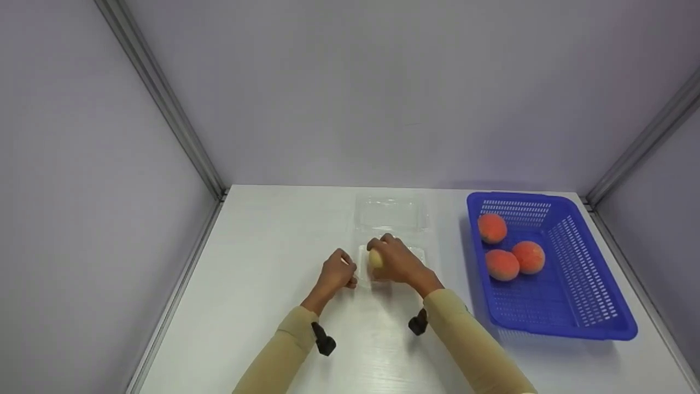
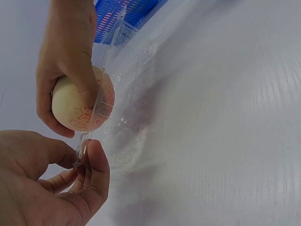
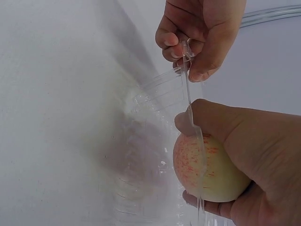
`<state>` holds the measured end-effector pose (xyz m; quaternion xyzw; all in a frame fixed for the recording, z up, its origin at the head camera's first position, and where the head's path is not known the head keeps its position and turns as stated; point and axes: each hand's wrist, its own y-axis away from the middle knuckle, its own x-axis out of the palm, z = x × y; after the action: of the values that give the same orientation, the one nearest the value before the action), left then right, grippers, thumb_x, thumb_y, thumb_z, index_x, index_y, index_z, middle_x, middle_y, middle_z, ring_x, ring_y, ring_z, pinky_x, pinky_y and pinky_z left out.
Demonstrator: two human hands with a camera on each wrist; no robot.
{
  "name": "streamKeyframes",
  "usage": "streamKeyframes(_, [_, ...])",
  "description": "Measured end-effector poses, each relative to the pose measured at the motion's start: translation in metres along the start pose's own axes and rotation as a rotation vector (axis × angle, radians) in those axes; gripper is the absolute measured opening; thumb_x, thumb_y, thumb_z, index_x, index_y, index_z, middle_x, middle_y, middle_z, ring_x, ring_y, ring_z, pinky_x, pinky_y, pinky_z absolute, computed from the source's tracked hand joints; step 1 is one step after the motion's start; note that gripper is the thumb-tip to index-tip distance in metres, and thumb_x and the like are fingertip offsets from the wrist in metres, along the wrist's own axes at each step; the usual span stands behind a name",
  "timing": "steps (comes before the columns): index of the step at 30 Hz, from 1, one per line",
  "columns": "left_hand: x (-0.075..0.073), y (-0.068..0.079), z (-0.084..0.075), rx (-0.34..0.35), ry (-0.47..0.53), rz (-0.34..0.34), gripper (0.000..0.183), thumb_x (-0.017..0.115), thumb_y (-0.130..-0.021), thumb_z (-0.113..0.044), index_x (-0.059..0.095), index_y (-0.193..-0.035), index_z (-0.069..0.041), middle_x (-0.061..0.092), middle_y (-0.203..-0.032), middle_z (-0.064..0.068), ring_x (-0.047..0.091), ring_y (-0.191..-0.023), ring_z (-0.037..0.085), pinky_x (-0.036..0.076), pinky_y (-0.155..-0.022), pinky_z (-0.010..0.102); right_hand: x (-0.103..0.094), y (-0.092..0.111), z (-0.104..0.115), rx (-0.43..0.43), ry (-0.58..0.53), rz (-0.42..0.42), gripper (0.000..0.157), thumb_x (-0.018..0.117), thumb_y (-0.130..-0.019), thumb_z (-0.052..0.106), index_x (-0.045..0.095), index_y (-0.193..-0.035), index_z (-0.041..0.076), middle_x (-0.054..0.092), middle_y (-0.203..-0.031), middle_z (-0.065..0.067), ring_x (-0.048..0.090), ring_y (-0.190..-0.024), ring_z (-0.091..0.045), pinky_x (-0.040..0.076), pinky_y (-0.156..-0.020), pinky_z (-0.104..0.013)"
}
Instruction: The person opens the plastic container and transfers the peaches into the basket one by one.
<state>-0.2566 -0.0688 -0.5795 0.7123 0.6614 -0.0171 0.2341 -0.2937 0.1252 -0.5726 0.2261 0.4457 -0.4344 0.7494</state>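
A clear plastic clamshell box [image 1: 420,253] lies on the table with its lid [image 1: 391,214] folded back toward the wall. My left hand [image 1: 336,271] pinches the near left corner of the box's rim between thumb and fingers, as the left wrist view shows. A pale yellow peach [image 3: 214,165] with red speckles is held in my right hand [image 1: 403,264], thumb on one side and fingers round the other. The peach sits partly below the rim, inside the left part of the box. Behind the right hand, some of the box is hidden.
On the right of the white table [image 1: 262,241] stands a blue plastic basket [image 1: 563,306] with slotted walls. Three orange-red peaches [image 1: 529,257] lie in its left half. Pale panels [image 1: 350,98] enclose the table at the back and sides.
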Motion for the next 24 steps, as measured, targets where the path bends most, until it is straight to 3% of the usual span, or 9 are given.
streamKeyframes(12, [-0.001, 0.0, -0.001, -0.007, -0.032, -0.001, 0.007, 0.055, -0.102, -0.006, 0.054, -0.109, -0.004, 0.064, -0.079, 0.009, 0.063, -0.059, 0.01, 0.059, -0.058, 0.023, -0.006, -0.002, 0.003, -0.009, -0.02, -0.007, 0.054, 0.087, -0.081, 0.01, 0.067, -0.131, 0.012, 0.06, -0.124, -0.018, 0.059, -0.105, -0.035, 0.058, -0.082, -0.048])
streamKeyframes(20, [-0.001, -0.001, -0.001, -0.012, -0.03, -0.002, 0.007, 0.055, -0.102, -0.005, 0.054, -0.108, -0.003, 0.069, -0.088, 0.017, 0.064, -0.06, 0.01, 0.059, -0.057, 0.023, -0.009, -0.002, 0.001, -0.004, 0.0, -0.011, 0.055, 0.089, -0.079, 0.011, 0.067, -0.129, 0.012, 0.061, -0.122, -0.018, 0.06, -0.104, -0.034, 0.058, -0.081, -0.048])
streamKeyframes(24, [-0.001, -0.001, -0.001, -0.01, -0.034, -0.002, 0.006, 0.055, -0.102, -0.006, 0.054, -0.108, -0.004, 0.069, -0.085, 0.015, 0.063, -0.06, 0.011, 0.061, -0.059, 0.026, -0.012, -0.001, 0.0, 0.002, 0.007, -0.007, 0.055, 0.089, -0.08, 0.012, 0.066, -0.13, 0.012, 0.061, -0.124, -0.018, 0.06, -0.104, -0.033, 0.058, -0.081, -0.048])
